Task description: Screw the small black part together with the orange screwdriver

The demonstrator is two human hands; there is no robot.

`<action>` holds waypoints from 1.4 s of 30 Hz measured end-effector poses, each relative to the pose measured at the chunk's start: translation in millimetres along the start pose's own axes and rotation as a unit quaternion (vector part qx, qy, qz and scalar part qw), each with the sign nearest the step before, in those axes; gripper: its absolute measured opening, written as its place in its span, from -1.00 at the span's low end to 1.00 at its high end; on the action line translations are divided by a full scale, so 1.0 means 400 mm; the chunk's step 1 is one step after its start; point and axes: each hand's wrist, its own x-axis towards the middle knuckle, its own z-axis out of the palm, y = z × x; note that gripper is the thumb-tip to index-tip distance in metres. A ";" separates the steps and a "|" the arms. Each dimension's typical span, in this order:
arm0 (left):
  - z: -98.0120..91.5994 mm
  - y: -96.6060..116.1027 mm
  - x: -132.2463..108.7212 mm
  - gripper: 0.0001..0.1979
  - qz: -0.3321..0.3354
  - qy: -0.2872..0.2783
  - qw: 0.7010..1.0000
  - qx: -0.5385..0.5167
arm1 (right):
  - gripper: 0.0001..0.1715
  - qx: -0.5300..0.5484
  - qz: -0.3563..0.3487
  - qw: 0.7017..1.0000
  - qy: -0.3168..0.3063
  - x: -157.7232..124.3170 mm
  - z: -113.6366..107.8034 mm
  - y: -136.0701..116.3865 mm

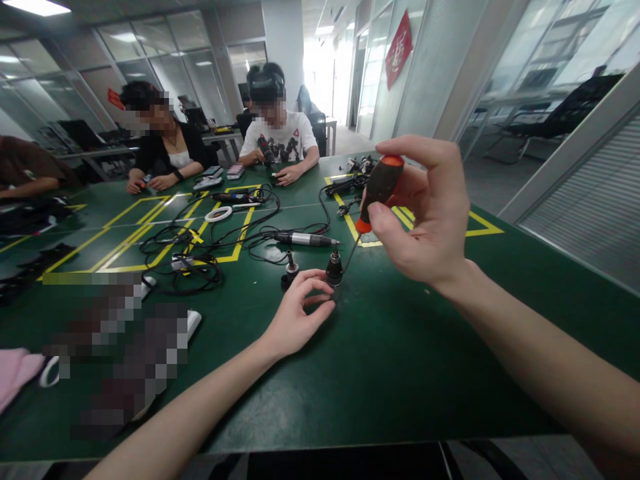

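My right hand (425, 207) grips a screwdriver (383, 187) with a black and orange handle. Its thin shaft slants down to the left, and the tip is beside a black tapered tool head (335, 267) with a metal end, standing upright on the green table (400, 373). Curled against the left side of that tool head, the fingers of my left hand (303, 310) seem to steady it at its base; the exact contact is partly hidden. A second small black part with a metal shaft (291, 263) stands just left, behind my left hand.
A black and silver pen-shaped power tool (303, 239) lies behind the parts. Tangled black cables (200, 277) and a white ring (219, 213) lie to the left. Yellow tape (240, 240) marks the table. Across it, one person holds a dark power tool (265, 151); others sit further left.
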 end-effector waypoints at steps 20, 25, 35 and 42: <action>-0.010 0.007 0.002 -0.70 -0.010 -0.028 1.000 -0.009 | -0.43 -0.024 0.009 1.000 -0.009 -0.015 0.017 0.050; -0.013 0.007 0.000 -0.65 -0.003 -0.048 0.999 -0.017 | -0.44 -0.023 0.030 0.999 -0.023 -0.018 0.014 0.058; -0.017 -0.006 -0.003 -0.61 0.022 -0.054 0.998 -0.018 | -0.43 -0.015 0.000 1.000 0.006 -0.009 0.016 0.051; -0.018 -0.004 -0.003 -0.61 0.024 -0.058 0.998 -0.020 | -0.47 -0.013 0.025 1.000 -0.007 -0.016 0.018 0.057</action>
